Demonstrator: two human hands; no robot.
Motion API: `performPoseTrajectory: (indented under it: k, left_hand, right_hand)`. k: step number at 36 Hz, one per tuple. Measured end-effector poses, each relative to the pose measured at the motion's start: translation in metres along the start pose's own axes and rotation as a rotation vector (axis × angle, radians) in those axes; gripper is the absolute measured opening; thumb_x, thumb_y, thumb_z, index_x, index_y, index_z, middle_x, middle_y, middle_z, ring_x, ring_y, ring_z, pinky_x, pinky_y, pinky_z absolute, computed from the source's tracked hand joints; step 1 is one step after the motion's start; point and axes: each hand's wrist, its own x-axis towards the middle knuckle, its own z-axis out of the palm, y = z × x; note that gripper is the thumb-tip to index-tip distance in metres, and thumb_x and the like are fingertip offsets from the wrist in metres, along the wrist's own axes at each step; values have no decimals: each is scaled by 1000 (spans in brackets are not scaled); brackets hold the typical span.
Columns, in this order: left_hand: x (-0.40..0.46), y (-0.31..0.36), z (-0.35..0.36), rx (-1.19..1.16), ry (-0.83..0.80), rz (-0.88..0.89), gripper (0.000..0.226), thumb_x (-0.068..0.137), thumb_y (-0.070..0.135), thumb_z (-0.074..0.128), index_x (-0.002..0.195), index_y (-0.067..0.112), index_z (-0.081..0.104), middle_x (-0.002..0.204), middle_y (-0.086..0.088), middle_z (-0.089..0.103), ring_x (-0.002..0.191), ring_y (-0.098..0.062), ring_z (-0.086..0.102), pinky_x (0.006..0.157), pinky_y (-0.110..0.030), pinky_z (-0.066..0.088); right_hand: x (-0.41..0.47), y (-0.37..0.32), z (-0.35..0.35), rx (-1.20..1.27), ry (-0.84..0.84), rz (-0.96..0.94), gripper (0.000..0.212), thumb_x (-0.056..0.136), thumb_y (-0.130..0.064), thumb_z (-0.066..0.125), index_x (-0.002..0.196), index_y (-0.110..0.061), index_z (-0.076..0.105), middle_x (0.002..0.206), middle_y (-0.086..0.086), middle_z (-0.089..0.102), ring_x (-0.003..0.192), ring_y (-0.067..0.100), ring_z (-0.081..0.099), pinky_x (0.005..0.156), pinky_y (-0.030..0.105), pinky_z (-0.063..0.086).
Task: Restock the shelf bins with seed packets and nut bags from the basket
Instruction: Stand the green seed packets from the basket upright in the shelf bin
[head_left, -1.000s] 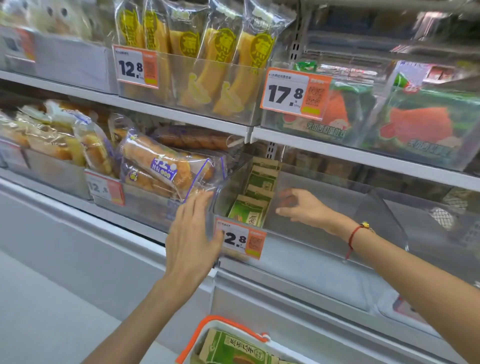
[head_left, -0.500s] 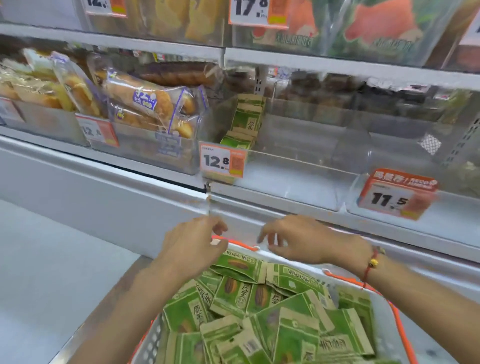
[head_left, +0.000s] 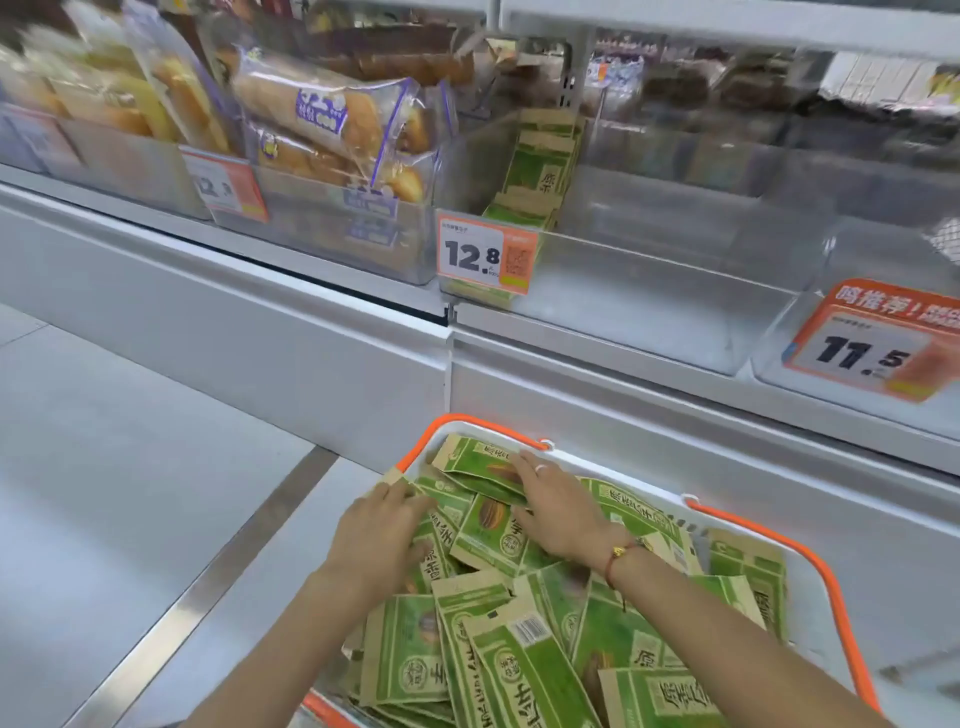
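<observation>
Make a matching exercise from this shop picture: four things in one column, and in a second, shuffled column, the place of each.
Things:
1. green packets
2. bread bags
3. 12.8 price tag
4. 11.5 price tag

Places:
A. front of the bin at far right
B. piled in the basket
C. clear bin left of the green-packet bin
D. front of the bin with a few green packets

Pairs: 1-B, 2-C, 3-D, 4-A

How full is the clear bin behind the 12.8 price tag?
Mostly empty: the clear bin holds one row of green packets along its left side; the rest shows bare floor.
</observation>
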Motion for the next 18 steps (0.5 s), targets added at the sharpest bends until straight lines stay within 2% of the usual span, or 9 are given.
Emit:
performPoseTrajectory:
  k: [3, 5, 7, 10, 12, 14, 15, 16, 18]
  left_hand:
    - [4, -5, -10, -97, -72, -69, 60, 90, 37, 56, 144, 30, 30, 141, 4, 40, 131, -18, 34, 100, -34, 39]
    - [4, -12, -14, -98, -43, -177, 59, 88, 37, 58, 139, 23, 35, 136, 2, 43, 128, -19, 37, 98, -32, 40]
    - [3, -20, -14, -49, -42, -313, 53, 87, 44, 57, 129, 16, 42, 128, -2, 49, 121, -20, 44, 89, -30, 41]
    - [1, -22, -16, -12, -96, -401, 47, 87, 53, 54, 114, 15, 52, 115, -3, 58, 108, -21, 54, 72, -28, 39]
    - [1, -20, -13, -65, -114, -408, 43, 86, 52, 55, 111, 17, 54, 112, -2, 61, 106, -21, 56, 70, -27, 36]
    - [4, -17, -8, -211, -95, -431, 37, 82, 47, 60, 108, 21, 56, 108, 0, 62, 105, -22, 57, 73, -27, 39]
    - [5, -15, -7, -317, -76, -444, 35, 80, 45, 63, 105, 21, 57, 104, 1, 64, 102, -22, 59, 75, -28, 42]
    - [5, -14, -6, -421, -52, -460, 33, 77, 43, 67, 102, 21, 59, 100, 0, 65, 99, -23, 60, 77, -30, 46]
    - [4, -14, -7, -567, -92, -464, 32, 71, 38, 74, 95, 20, 65, 94, -1, 68, 93, -21, 63, 80, -32, 50]
  right_hand:
    - [15, -5, 20, -21, 1, 46, 55, 94, -31, 52, 143, -17, 32, 147, 5, 39, 132, 22, 39, 112, 40, 29]
    - [18, -6, 25, -12, 46, 80, 46, 93, -35, 54, 135, -21, 41, 138, -1, 48, 128, 19, 43, 111, 41, 30]
    - [17, -4, 26, 17, 53, 86, 42, 90, -39, 59, 126, -22, 46, 128, -2, 52, 120, 18, 47, 105, 37, 37]
    - [9, -1, 13, 261, -161, 104, 44, 88, -49, 57, 121, -24, 43, 112, -5, 60, 94, 11, 60, 87, 30, 50]
    - [0, -2, 2, 392, -288, 131, 37, 91, -56, 47, 114, -28, 41, 94, -3, 67, 78, 9, 67, 77, 28, 54]
    - [-7, -5, -5, 334, -274, 135, 35, 92, -58, 44, 109, -27, 43, 94, -2, 66, 83, 11, 64, 83, 29, 52]
    - [-10, -5, -5, 296, -233, 136, 36, 91, -54, 49, 112, -26, 44, 97, -3, 64, 87, 12, 63, 85, 29, 51]
    - [-13, -6, -4, 278, -190, 140, 43, 89, -49, 57, 121, -24, 42, 97, -4, 63, 87, 12, 62, 85, 30, 52]
    - [-16, -9, 0, 324, -143, 180, 78, 81, -41, 70, 143, -21, 26, 89, -5, 62, 81, 10, 61, 84, 30, 52]
